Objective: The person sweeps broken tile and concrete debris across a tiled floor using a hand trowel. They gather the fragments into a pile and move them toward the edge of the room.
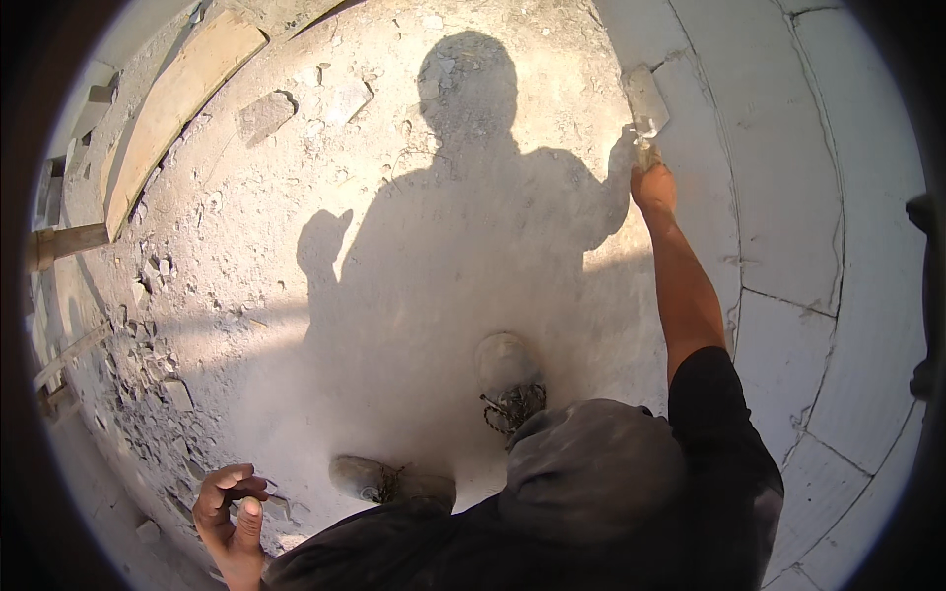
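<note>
My right hand point(653, 189) is closed round the handle of a trowel point(646, 102), with the arm stretched forward. The trowel's pale, flat blade lies at the foot of a light grey block wall point(783, 167), by a joint; whether it presses on the wall I cannot tell. Low on the left, my left hand point(233, 522) hangs above the rubble with fingers loosely curled and thumb apart. No object shows in it.
Wooden boards point(182, 113) lie at the far left. Broken stone pieces point(148, 350) litter the dusty ground on the left, and flat slabs point(264, 118) lie farther off. My shoes point(507, 369) stand on the ground in the middle, and my shadow stretches ahead of them.
</note>
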Demonstrator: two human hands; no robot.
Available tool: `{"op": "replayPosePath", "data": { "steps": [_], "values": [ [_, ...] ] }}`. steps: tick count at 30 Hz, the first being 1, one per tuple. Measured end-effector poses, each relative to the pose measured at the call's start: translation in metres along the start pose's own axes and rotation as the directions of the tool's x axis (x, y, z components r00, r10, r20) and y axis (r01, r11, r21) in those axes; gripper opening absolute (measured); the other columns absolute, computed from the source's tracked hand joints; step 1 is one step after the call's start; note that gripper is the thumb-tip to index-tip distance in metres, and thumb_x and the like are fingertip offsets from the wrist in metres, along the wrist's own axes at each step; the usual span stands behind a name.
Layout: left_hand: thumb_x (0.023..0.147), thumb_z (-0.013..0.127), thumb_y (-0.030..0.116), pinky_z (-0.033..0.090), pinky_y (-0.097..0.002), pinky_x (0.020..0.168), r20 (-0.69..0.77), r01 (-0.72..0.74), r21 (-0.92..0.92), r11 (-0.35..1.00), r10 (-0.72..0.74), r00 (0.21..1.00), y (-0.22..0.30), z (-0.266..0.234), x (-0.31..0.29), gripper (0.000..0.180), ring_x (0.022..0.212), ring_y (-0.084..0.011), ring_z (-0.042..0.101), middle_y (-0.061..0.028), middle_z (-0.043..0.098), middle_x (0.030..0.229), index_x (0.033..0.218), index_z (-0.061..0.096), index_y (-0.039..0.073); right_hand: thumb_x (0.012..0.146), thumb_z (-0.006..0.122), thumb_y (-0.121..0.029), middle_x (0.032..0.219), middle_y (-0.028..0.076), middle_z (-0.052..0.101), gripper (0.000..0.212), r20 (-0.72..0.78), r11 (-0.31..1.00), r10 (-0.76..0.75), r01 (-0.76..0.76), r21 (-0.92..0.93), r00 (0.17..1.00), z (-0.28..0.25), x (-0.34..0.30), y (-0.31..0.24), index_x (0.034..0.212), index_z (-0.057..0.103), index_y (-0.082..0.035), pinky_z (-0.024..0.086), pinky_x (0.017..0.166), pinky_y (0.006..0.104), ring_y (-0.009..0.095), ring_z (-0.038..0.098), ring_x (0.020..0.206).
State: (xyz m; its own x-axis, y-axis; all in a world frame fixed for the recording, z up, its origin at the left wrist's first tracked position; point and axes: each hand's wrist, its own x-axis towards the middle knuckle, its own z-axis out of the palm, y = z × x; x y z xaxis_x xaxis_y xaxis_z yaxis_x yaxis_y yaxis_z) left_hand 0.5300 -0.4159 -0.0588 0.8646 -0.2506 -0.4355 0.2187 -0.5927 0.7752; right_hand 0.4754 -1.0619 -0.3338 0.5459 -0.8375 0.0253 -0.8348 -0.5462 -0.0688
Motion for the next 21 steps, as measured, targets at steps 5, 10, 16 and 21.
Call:
{"op": "replayPosePath", "data": {
  "steps": [5,10,16,21],
  "values": [
    [0.096,0.07,0.037,0.049,-0.0306,0.074,0.01,-0.014,0.043,0.999,0.014,1.0,0.012,-0.001,0.003,0.042,0.079,-0.0156,0.058,-0.0091,0.063,0.092,0.114,0.061,-0.001,0.091,0.065,-0.028,0.123,0.028,0.061,0.054,0.115,0.954,0.024,-0.057,0.294,0.993,0.042,-0.064,-0.058,0.135,0.053,0.001,0.053,0.093,0.0485,0.044,0.065,0.106],
    [0.096,0.07,0.036,0.049,-0.0306,0.074,0.039,-0.039,-0.035,0.999,0.041,0.998,0.01,0.01,0.006,0.042,0.079,-0.0157,0.058,-0.009,0.063,0.089,0.115,0.061,-0.001,0.091,0.066,-0.026,0.121,0.023,0.061,0.071,0.212,0.868,-0.383,0.272,0.415,0.899,-0.001,-0.169,-0.076,0.155,0.037,-0.015,0.053,0.091,0.048,0.043,0.064,0.106],
    [0.095,0.071,0.035,0.049,-0.0302,0.073,0.097,0.056,-0.012,0.998,-0.055,0.994,0.006,0.008,-0.004,0.044,0.078,-0.0146,0.057,-0.0079,0.063,0.087,0.116,0.06,-0.002,0.087,0.068,-0.009,0.119,0.021,0.063,0.07,-0.015,0.93,-0.029,0.033,0.365,0.999,-0.032,-0.177,0.014,0.152,0.044,-0.014,0.052,0.093,0.0387,0.036,0.065,0.108],
    [0.096,0.07,0.033,0.048,-0.0298,0.072,0.084,0.008,-0.025,1.0,-0.006,0.996,0.003,0.009,0.003,0.041,0.076,-0.0141,0.057,-0.0081,0.064,0.086,0.116,0.061,-0.002,0.084,0.071,-0.015,0.134,0.025,0.059,0.077,0.151,0.9,0.191,-0.234,0.368,0.97,0.0,-0.199,0.012,0.152,0.037,-0.001,0.049,0.1,0.0426,0.04,0.061,0.12]
  ]
}}
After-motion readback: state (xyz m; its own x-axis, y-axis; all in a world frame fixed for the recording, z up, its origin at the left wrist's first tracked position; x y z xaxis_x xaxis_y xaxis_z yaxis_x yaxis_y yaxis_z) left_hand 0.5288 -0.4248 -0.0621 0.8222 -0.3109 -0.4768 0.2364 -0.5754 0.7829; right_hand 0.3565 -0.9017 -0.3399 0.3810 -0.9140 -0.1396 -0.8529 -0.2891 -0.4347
